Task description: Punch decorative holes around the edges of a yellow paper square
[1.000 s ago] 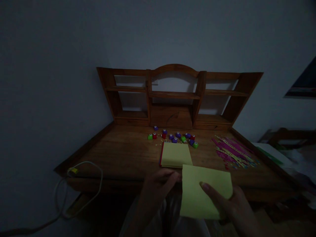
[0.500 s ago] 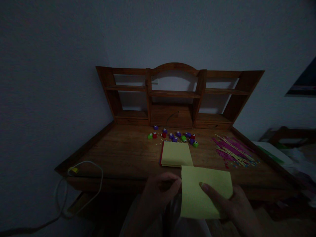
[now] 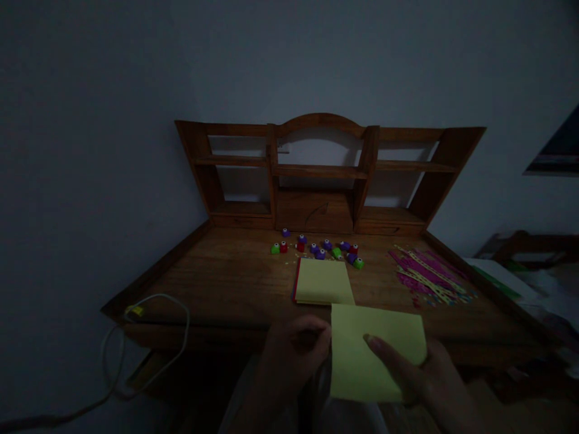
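Observation:
A square sheet of yellow paper (image 3: 357, 374) is held up in front of the desk's near edge. My right hand (image 3: 427, 374) grips it from the right, the thumb lying flat across its face and the other fingers hidden behind. My left hand (image 3: 294, 361) is closed in a pinch, thumb and forefinger meeting at the sheet's left edge; the exact hold is dim there. Just beyond, a stack of coloured paper (image 3: 323, 282) lies on the desk, yellow on top, with red and blue edges showing at its left.
Several purple, green and red toy pieces with eyes (image 3: 320, 254) are scattered behind the stack. Pink and yellow punched strips (image 3: 427, 274) lie in a pile at the right. A white cable (image 3: 186, 319) loops over the left edge. A wooden shelf (image 3: 316, 172) closes the back of the desk (image 3: 226, 289).
Both hands keep nearly the same place and hold. The yellow sheet has shifted only very slightly at its upper edge.

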{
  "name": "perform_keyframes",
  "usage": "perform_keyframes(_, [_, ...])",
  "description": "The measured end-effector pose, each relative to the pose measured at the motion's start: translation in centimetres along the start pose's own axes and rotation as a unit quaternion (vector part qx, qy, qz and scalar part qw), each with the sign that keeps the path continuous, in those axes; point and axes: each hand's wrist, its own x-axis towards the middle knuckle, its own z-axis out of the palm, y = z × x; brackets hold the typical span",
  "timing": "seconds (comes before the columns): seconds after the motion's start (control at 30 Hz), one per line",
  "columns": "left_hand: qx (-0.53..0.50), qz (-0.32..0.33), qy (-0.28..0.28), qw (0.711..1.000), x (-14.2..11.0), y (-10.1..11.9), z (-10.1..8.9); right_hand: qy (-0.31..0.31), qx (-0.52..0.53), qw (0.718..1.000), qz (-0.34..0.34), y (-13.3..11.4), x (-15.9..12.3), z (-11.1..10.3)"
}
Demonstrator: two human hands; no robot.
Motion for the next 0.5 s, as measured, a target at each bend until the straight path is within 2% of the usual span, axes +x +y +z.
perform_keyframes(0.17, [0.042,0.029,0.030,0.998,-0.2,-0.1,0.4,0.011,-0.022,1.000,-0.014,0.2,-0.5,0.1])
perform_keyframes(0.37, [0.154,0.082,0.098,0.980,-0.3,-0.3,1.2,0.040,-0.125,0.982,-0.138,1.5,-1.1,-0.2])
perform_keyframes(0.5, [0.216,0.100,0.110,0.965,-0.3,-0.5,1.8,-0.023,-0.173,0.960,-0.219,1.7,-1.0,-0.5])
